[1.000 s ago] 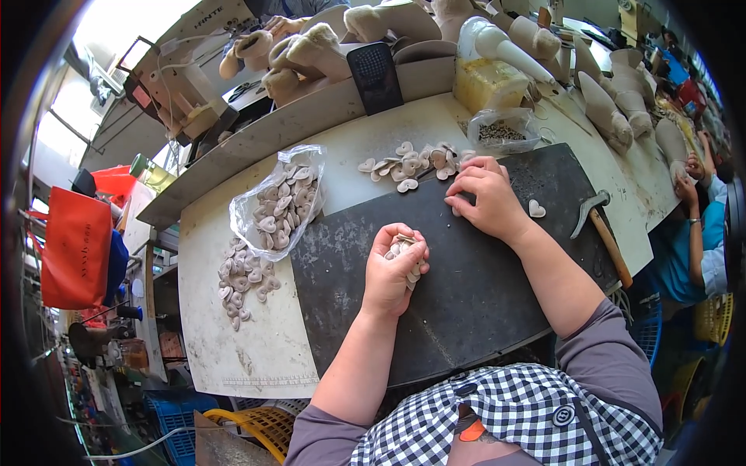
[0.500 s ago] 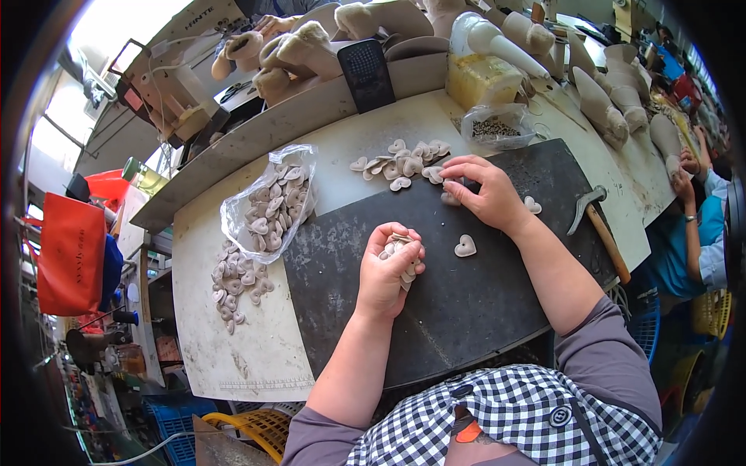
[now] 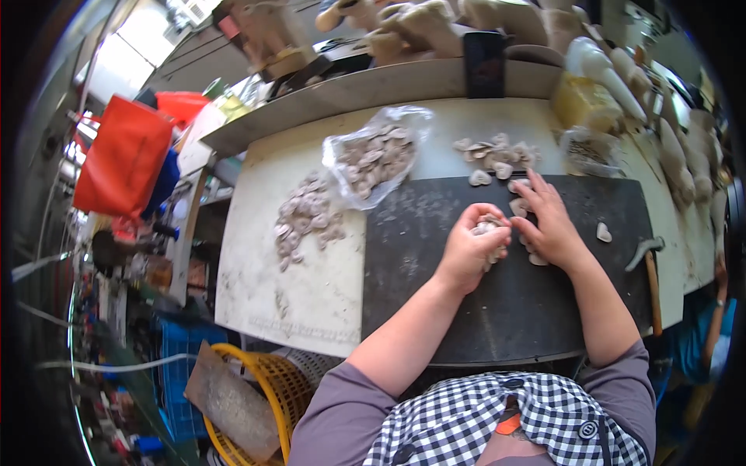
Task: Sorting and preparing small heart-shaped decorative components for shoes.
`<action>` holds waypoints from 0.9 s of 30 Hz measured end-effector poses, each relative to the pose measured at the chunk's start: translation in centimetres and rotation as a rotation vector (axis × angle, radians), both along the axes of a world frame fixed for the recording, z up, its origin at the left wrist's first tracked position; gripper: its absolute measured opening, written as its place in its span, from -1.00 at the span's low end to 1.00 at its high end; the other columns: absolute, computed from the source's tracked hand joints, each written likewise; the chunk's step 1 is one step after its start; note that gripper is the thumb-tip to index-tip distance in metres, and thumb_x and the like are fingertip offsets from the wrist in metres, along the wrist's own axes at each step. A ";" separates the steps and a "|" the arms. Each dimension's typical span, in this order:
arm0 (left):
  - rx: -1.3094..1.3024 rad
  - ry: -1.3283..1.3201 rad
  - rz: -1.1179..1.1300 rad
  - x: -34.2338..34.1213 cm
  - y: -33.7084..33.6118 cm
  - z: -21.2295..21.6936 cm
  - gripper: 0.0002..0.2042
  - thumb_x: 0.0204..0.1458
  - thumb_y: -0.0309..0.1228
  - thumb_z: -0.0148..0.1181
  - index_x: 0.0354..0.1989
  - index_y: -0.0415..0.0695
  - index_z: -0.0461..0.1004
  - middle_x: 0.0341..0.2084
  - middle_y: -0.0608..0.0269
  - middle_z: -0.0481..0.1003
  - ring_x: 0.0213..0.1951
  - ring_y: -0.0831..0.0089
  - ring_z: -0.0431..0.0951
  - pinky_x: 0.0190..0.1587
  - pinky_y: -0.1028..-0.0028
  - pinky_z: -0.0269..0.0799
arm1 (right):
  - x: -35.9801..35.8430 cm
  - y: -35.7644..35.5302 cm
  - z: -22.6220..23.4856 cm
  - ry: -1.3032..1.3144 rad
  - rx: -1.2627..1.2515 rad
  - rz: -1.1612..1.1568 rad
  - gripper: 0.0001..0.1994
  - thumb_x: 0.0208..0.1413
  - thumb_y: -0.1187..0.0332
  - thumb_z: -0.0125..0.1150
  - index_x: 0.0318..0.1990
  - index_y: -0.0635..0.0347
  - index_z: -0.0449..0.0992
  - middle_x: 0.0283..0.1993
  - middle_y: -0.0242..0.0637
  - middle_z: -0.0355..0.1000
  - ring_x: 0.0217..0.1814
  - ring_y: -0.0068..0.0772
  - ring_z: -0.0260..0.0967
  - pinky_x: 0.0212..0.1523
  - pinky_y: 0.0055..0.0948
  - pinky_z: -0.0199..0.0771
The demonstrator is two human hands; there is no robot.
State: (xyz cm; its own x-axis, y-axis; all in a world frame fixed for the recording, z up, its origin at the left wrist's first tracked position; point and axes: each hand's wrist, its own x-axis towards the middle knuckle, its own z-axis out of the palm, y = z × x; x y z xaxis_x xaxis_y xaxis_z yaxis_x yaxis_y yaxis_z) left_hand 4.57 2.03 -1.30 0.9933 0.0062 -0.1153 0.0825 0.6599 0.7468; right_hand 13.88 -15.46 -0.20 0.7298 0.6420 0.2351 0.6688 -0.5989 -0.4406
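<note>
My left hand (image 3: 472, 252) is closed around a bunch of small beige heart-shaped pieces (image 3: 489, 225) above the black mat (image 3: 420, 256). Just right of it, my right hand (image 3: 556, 221) lies over the mat with its fingers stretched out. Its fingertips touch or hover by a few hearts, one heart (image 3: 519, 206) showing by the fingers; others are partly hidden under the hand. Beyond the fingers is a loose pile of hearts (image 3: 497, 151) at the mat's far edge. A single heart (image 3: 603, 231) lies to the right.
A clear plastic bag (image 3: 381, 155) full of hearts lies left of the mat, beside a scattered heap (image 3: 307, 217). A hammer (image 3: 651, 283) rests at the right edge. A bag of small bits (image 3: 590, 151) and a yellow container (image 3: 587, 101) stand at the back right.
The whole view has swung left, so the table appears further right. My right hand has come nearer my left, and more hearts lie beneath it on the mat. My left hand keeps its bunch.
</note>
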 end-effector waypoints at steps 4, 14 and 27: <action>-0.044 -0.034 0.097 0.2 0.2 0.0 -0.75 0.06 -0.57 0.23 -0.13 -0.09 0.34 -0.28 0.28 0.47 -0.35 0.54 0.52 -0.38 0.56 0.51 | -2.3 0.2 -0.3 -0.018 0.142 -0.074 -0.32 0.13 0.19 0.27 0.37 0.15 0.16 0.46 0.05 -0.01 0.51 0.06 -0.09 0.45 -0.11 -0.09; 0.055 -0.316 0.385 -0.8 0.8 2.6 -0.76 0.07 -0.62 0.18 -0.12 -0.11 0.35 -0.19 0.24 0.44 -0.21 0.57 0.47 -0.27 0.59 0.47 | -4.2 7.2 -1.2 -0.074 0.080 0.133 -0.42 0.13 0.41 0.10 0.31 0.29 0.14 0.44 0.06 0.01 0.51 0.07 -0.10 0.48 -0.05 -0.14; -0.205 -0.184 0.626 -0.2 2.5 1.9 -0.74 0.07 -0.61 0.19 -0.10 -0.06 0.35 -0.20 0.22 0.46 -0.28 0.45 0.47 -0.36 0.50 0.42 | 7.4 10.6 0.3 -0.211 -0.117 -0.495 -0.32 0.06 -0.28 0.12 0.18 0.02 0.44 0.26 -0.09 0.32 0.32 -0.05 0.21 0.32 0.05 0.11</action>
State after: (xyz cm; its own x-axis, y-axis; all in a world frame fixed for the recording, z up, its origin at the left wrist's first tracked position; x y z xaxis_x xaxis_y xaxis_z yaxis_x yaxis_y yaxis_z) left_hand 4.41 4.56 0.58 0.8130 0.5822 -0.0053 -0.4770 0.6713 0.5673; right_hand 21.23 -4.82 0.09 0.8960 0.2645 0.3567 0.3613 -0.9012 -0.2394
